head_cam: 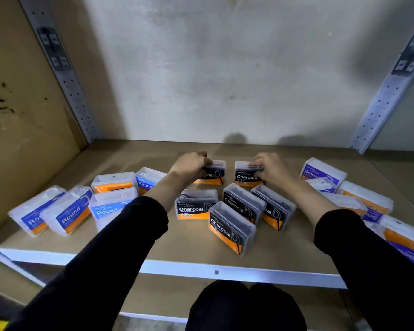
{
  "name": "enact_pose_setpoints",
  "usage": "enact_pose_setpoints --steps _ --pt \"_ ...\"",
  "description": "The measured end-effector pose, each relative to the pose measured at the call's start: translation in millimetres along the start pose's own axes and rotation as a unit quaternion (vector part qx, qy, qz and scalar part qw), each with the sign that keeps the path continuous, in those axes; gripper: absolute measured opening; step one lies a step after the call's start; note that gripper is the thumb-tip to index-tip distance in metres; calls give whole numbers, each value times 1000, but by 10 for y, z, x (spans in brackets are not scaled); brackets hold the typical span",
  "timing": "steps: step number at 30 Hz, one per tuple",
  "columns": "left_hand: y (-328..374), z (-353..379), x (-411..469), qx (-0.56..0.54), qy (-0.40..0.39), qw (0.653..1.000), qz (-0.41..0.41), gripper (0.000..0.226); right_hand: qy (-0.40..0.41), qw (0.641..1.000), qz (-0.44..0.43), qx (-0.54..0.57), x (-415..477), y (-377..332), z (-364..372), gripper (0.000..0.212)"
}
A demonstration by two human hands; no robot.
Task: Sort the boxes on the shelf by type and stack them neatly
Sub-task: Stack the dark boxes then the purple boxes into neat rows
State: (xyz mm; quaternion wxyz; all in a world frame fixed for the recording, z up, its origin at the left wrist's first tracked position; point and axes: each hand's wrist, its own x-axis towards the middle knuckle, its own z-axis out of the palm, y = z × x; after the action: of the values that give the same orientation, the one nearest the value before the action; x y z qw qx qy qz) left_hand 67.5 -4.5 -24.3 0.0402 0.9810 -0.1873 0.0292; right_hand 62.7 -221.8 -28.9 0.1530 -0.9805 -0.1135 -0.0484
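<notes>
Several clear boxes labelled Charcoal, black and orange, stand in the middle of the shelf [153,247]. My left hand [192,163] grips the top of one Charcoal box [214,175] at the back. My right hand [270,167] grips the top of another Charcoal box [245,179] beside it. In front of them stand more Charcoal boxes [194,207], [243,203], [274,207], [230,228]. Blue Round boxes [69,211] lie at the left. Purple Smooth boxes [322,172] lie at the right.
Perforated metal uprights [65,75], [387,91] stand at both back corners. A brown side panel [14,115] closes the left. The grey wall [225,68] lies behind. The shelf's metal front rail [215,272] runs below my sleeves.
</notes>
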Motion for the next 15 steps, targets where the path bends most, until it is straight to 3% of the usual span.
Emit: enact_pose_setpoints --steps 15 --pt "42 40 36 -13 17 1000 -11 37 -16 998 -61 -28 83 -86 -1 35"
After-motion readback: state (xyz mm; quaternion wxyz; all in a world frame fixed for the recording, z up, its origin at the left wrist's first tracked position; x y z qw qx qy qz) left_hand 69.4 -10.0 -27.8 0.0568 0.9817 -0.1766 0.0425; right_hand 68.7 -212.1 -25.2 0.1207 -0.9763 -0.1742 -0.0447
